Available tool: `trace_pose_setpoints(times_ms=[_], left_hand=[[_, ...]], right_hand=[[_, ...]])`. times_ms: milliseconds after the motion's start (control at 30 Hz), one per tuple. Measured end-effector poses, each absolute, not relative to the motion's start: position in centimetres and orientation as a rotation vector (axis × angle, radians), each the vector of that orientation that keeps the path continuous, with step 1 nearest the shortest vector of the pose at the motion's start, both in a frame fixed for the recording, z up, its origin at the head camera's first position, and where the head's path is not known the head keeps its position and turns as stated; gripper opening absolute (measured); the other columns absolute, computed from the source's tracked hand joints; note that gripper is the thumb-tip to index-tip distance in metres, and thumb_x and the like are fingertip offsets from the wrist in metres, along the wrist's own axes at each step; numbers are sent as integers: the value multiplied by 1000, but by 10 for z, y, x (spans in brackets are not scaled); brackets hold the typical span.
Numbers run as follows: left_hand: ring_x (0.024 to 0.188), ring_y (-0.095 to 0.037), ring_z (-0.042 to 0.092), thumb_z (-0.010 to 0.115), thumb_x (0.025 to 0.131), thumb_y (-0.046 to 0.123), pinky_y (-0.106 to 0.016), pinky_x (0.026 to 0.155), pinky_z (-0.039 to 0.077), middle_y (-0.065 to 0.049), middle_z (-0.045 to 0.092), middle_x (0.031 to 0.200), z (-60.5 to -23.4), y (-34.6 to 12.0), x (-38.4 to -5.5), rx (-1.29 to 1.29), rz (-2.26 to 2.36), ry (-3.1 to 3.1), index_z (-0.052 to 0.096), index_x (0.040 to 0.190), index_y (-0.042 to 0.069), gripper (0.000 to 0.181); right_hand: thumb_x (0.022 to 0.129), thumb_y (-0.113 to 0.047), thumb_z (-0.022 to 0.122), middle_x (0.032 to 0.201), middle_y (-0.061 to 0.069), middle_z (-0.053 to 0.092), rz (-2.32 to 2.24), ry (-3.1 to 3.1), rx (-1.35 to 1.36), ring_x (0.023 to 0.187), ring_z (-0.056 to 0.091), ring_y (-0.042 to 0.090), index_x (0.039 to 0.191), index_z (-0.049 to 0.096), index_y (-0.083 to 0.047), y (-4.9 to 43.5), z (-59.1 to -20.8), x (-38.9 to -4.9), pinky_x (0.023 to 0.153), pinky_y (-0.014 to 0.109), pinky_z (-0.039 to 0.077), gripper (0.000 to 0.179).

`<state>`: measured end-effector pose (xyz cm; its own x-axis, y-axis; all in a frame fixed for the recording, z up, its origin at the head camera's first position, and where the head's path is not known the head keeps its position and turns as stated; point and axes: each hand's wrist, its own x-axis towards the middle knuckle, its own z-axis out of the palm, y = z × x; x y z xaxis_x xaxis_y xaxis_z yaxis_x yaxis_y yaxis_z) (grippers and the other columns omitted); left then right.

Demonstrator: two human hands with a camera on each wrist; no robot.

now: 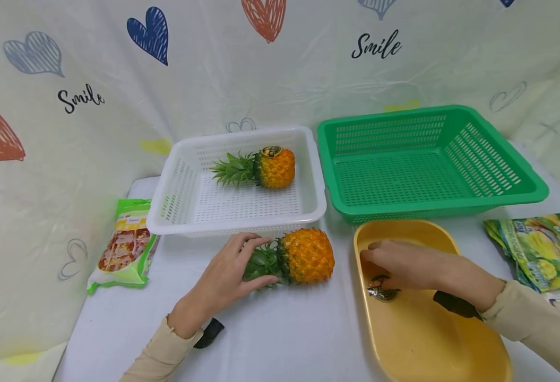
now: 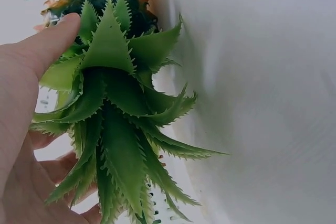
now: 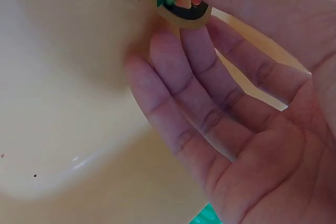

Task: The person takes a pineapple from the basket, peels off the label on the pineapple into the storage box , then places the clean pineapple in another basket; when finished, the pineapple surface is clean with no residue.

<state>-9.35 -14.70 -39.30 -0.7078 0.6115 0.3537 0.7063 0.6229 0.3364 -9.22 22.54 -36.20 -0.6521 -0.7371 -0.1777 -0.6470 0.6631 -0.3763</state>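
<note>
A toy-like orange pineapple (image 1: 307, 256) with a green leafy crown (image 2: 113, 93) lies on its side on the white tabletop. My left hand (image 1: 232, 270) holds it by the crown, thumb on the near side and fingers curved round behind the leaves. Inside the yellow basin (image 1: 428, 339), my right hand (image 1: 411, 265) pinches a small dark oval label (image 1: 382, 289) near the left wall. The label (image 3: 184, 11) shows fruit pictures and a gold rim in the right wrist view, partly covered by the thumb.
Behind stands a white basket (image 1: 237, 225) containing another pineapple (image 1: 277, 168) with a dark and gold label. A green basket (image 1: 432, 207) stands beside it. One food packet (image 1: 124, 246) lies at left, and a green-yellow packet (image 1: 542, 249) lies at right beyond the basin.
</note>
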Motion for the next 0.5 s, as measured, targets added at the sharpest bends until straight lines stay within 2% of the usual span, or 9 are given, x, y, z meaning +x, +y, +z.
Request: trace_pose_setpoints(times_ms=[267,500], left_hand=[[117,-27,59,89,83,44,-43,93,54,-9,59,128,-392,-146,-94,-1081,-697,-2649,60,141,9,74],[116,-26,59,89,82,44,-41,91,55,-9,59,128,-392,-147,-94,-1099,-687,-2644,59,142,8,75]], right_hand=[[79,-5,90,67,-15,41,-493,2565,-1096,63,38,-2,72,54,-19,229,-361,-92,57,20,36,40],[79,1,87,68,-17,48,-489,2554,-1069,64,43,-2,76,61,-20,233,-362,-90,58,20,40,33]])
